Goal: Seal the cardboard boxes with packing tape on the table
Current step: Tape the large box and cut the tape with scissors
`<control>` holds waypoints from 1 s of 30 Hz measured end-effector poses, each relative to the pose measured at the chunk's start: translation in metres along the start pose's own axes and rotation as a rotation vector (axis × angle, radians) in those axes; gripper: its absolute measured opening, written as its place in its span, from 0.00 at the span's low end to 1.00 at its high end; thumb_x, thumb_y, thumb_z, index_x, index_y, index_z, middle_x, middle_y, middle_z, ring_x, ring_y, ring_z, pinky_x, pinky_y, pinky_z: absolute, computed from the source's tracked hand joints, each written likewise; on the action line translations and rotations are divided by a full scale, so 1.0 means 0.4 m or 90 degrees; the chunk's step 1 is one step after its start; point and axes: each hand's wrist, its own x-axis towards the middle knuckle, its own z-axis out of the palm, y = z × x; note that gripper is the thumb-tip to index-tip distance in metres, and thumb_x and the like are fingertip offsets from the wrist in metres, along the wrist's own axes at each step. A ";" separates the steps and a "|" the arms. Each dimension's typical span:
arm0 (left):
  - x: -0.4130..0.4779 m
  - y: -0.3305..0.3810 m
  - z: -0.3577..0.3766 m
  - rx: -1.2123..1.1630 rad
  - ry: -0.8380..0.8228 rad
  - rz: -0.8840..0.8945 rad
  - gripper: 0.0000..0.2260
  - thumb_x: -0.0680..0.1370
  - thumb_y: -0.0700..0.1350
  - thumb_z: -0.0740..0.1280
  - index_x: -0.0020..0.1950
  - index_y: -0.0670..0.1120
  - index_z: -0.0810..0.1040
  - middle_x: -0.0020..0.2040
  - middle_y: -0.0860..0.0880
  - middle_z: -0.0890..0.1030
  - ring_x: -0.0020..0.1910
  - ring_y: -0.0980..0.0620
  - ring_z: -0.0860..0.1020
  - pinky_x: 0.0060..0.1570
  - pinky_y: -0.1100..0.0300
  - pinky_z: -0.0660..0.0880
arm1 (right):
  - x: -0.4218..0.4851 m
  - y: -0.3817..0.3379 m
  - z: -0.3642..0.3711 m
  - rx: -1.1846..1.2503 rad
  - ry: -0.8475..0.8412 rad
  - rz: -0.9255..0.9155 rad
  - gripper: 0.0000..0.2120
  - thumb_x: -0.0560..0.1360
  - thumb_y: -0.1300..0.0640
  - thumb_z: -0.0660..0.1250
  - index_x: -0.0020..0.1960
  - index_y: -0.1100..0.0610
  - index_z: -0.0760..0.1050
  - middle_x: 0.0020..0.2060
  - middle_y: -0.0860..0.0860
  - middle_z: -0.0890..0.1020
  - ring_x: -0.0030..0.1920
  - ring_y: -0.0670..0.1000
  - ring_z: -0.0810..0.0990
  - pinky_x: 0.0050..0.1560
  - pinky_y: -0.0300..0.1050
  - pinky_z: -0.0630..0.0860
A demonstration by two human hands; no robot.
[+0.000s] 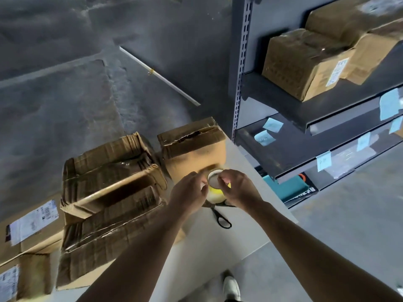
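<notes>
A roll of clear packing tape with a yellowish core is held above the white table. My left hand and my right hand both grip the roll, fingertips pinching at its rim. Black scissors lie on the table just below the hands. A large brown cardboard box with open flaps sits to the left. A smaller box with a gap between its top flaps stands behind the tape.
More cardboard boxes with white labels lie at the far left. A grey metal shelf rack with taped boxes and blue sticky notes stands to the right. A white shoe shows on the concrete floor below the table edge.
</notes>
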 end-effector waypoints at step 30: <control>0.074 -0.008 0.022 -0.019 -0.131 -0.155 0.25 0.83 0.46 0.59 0.79 0.47 0.56 0.77 0.47 0.63 0.74 0.49 0.66 0.68 0.56 0.65 | 0.050 0.039 0.096 -0.035 -0.138 0.049 0.11 0.78 0.57 0.67 0.59 0.59 0.77 0.53 0.57 0.83 0.51 0.58 0.81 0.50 0.51 0.79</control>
